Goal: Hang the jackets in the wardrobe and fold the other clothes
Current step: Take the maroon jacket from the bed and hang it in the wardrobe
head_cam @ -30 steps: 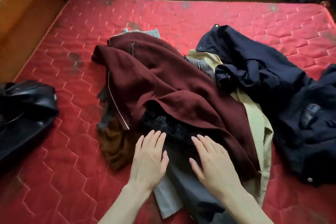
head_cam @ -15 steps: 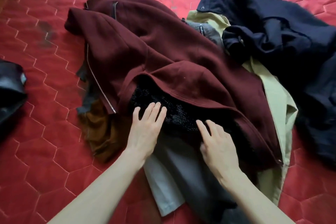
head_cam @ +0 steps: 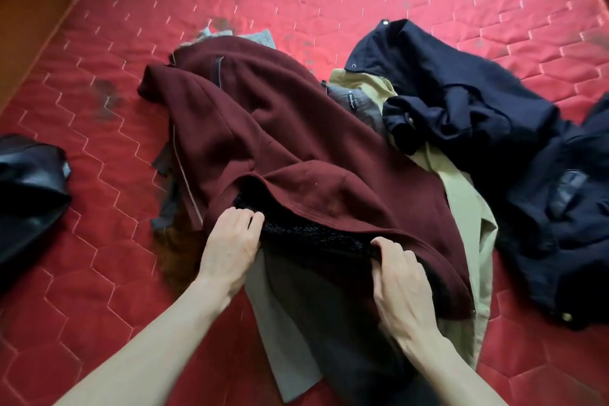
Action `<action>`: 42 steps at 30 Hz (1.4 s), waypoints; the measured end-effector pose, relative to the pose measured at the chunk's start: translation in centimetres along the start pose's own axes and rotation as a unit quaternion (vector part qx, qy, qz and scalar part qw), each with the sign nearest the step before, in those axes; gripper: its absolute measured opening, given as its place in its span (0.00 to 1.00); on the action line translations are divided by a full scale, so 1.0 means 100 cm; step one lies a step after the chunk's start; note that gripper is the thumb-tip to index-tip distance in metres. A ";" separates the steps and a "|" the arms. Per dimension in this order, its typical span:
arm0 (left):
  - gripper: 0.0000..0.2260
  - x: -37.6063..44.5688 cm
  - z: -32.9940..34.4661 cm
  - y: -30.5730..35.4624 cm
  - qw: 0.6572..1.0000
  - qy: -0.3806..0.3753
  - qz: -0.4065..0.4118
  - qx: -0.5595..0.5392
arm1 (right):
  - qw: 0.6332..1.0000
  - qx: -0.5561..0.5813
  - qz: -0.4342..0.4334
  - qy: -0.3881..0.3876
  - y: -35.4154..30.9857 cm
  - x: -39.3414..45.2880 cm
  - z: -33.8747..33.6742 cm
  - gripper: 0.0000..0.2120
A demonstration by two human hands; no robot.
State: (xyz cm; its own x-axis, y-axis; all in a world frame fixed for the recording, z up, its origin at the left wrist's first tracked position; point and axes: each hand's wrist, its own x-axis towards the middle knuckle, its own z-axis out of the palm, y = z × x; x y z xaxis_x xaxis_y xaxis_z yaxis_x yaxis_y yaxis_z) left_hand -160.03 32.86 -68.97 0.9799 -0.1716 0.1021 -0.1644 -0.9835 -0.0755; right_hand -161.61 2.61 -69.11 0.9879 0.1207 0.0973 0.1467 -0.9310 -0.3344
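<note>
- Left hand, lower centre of frame: fingers curled, fingertips dug into the black fuzzy knit garment at its left edge, just under the hem of the maroon wool coat. Grip on the knit looks like a pinch; thumb hidden, so how firmly is unclear.
- Right hand, lower right of centre: fingers bent over, knuckles up, holding the maroon hem band where it runs over the knit. Fingertips tucked under the cloth, out of sight.
- Maroon coat: draped diagonally from upper left of centre down to lower right, on top of the pile; light piping visible along its left edge.
- Black knit: mostly covered, showing only in the gap between both hands under the lifted hem.
- Under that, bottom centre: dark grey flat fabric over a lighter grey piece.
- Rust-brown fabric poking out left of the pile, beside the left wrist.
- Pale khaki garment along the pile's right side, partly under the maroon coat.
- Navy blue jacket with snap buttons, upper right, crumpled, overlapping the khaki.
- Second dark navy garment at right edge.
- Black shiny leather item at left edge, well apart from the pile.
- All lying on the red quilted mattress.
</note>
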 end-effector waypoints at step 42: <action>0.13 0.018 -0.571 -0.010 0.974 0.219 -0.061 -0.011 | 0.962 0.166 -0.125 0.179 -0.184 0.060 -0.576 0.11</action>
State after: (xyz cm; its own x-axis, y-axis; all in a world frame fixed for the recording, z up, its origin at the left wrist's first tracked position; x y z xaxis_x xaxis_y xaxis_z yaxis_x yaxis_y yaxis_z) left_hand -164.54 30.24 -12.06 0.8504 -0.0558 0.5232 -0.0558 -0.9983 -0.0157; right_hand -161.26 0.62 -8.37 0.8478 0.1437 0.5104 0.4436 -0.7194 -0.5344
